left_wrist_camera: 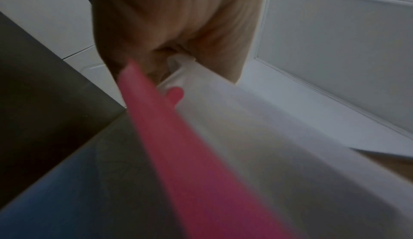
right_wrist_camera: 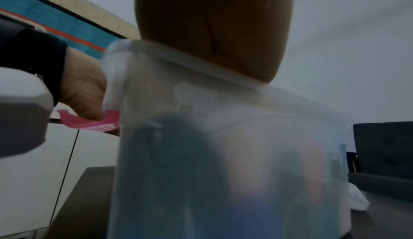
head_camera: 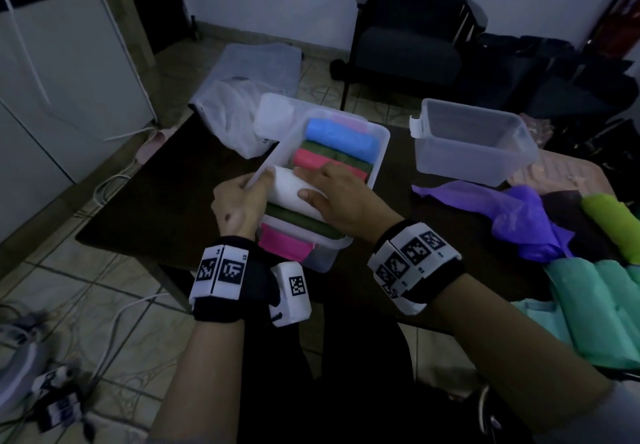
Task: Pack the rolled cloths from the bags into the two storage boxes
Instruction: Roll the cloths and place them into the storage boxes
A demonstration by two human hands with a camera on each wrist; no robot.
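Observation:
A clear storage box (head_camera: 379, 152) in the middle of the dark table holds blue, green, red and pink rolled cloths side by side. A white rolled cloth (head_camera: 287, 187) lies across the top of them. My right hand (head_camera: 343, 194) holds this roll, thumb on its near side and fingers over its far side. My left hand (head_camera: 239, 197) grips the box's left rim at the roll's end. In the right wrist view the box wall (right_wrist_camera: 223, 154) fills the frame under my palm. A second clear box (head_camera: 523, 125) stands empty to the right.
A purple bag (head_camera: 512, 211), a teal bag (head_camera: 595, 301) and a lime green roll (head_camera: 609, 215) lie at the table's right. A translucent lid (head_camera: 273, 114) and a white bag (head_camera: 228, 114) sit behind the full box. A dark chair (head_camera: 412, 28) stands beyond the table.

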